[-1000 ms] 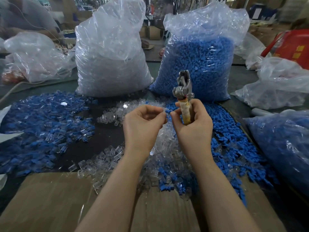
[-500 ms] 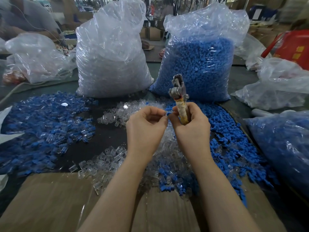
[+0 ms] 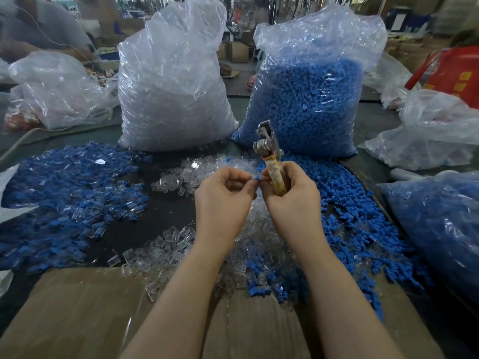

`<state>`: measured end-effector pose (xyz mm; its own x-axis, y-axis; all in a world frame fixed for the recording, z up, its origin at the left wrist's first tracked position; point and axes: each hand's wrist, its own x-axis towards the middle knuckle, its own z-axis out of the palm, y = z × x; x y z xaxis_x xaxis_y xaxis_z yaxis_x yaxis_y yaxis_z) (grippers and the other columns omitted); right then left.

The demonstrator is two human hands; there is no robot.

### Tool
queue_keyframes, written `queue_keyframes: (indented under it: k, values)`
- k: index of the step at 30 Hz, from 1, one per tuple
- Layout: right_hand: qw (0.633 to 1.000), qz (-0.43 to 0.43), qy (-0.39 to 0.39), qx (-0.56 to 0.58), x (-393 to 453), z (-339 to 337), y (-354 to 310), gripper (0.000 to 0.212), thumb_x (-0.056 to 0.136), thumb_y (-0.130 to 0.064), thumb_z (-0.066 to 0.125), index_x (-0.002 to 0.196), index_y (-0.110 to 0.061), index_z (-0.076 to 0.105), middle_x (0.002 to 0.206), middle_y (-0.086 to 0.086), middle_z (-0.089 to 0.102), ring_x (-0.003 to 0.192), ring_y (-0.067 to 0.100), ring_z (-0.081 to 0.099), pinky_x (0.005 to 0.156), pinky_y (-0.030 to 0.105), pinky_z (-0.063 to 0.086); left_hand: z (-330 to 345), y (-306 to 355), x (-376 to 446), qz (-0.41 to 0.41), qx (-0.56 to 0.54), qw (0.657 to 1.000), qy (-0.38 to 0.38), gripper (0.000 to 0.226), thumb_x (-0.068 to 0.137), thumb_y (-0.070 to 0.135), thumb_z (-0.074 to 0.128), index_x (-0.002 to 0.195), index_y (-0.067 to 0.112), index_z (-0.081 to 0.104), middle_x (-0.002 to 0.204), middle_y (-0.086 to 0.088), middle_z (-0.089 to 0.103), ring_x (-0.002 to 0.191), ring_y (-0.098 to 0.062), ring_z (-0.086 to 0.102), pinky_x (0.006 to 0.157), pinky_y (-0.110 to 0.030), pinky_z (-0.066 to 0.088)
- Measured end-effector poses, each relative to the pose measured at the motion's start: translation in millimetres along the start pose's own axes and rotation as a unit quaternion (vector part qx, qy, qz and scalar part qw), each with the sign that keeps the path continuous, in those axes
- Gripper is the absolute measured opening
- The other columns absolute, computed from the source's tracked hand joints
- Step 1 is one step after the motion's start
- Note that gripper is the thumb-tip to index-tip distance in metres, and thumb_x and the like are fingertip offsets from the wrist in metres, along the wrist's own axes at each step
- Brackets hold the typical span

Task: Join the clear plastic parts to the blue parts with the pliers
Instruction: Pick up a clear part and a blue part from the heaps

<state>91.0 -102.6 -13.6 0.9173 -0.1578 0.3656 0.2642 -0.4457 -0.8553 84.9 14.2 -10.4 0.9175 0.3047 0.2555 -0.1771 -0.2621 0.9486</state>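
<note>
The right hand (image 3: 293,200) grips the pliers (image 3: 270,156) upright by their wrapped handles; the left hand (image 3: 223,200) pinches a small blue part (image 3: 256,179) against the right fingertips. At 11 o'clock a bag of clear parts (image 3: 173,81); at 1 o'clock — a bag of blue parts (image 3: 311,99).

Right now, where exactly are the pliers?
In the head view, the pliers stand upright right of centre, gripped by the right hand, their metal head before the bag of blue parts.
</note>
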Motion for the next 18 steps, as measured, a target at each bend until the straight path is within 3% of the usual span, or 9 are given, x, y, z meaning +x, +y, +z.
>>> queue_keyframes:
  k: [5,11,18]
  values:
    - [0.999,0.003,-0.012,0.043,1.7,-1.1,1.1,0.009,0.089,-0.019,0.069,0.088,-0.023,0.061,0.073,-0.008,0.062,0.064,0.002,0.056,0.058,0.017,0.047,-2.0,0.5,0.4,-0.011,-0.046,0.999,0.001,0.012,0.083,0.009,0.076,0.079,0.018,0.070,0.069,0.003,0.073,0.066,-0.009,0.071,0.067,-0.023,0.058]
    - [0.995,0.014,-0.097,0.020,5.1,-13.3,8.5,0.010,0.092,-0.024,0.065,0.089,-0.016,0.061,0.065,-0.007,0.054,0.052,0.001,0.044,0.048,0.016,0.038,-10.1,5.0,5.5,-0.052,-0.202,0.978,0.018,0.008,0.088,0.000,0.068,0.086,0.008,0.067,0.071,-0.003,0.074,0.068,-0.013,0.072,0.066,-0.020,0.056]
    - [0.980,0.002,-0.186,-0.065,5.8,-17.9,9.5,0.013,0.088,-0.025,0.067,0.090,-0.016,0.058,0.074,-0.001,0.060,0.064,0.017,0.054,0.063,0.037,0.047,-12.5,8.0,7.0,-0.030,-0.226,0.973,0.030,0.010,0.090,-0.001,0.065,0.086,0.008,0.067,0.073,-0.003,0.072,0.068,-0.011,0.069,0.066,-0.019,0.055]
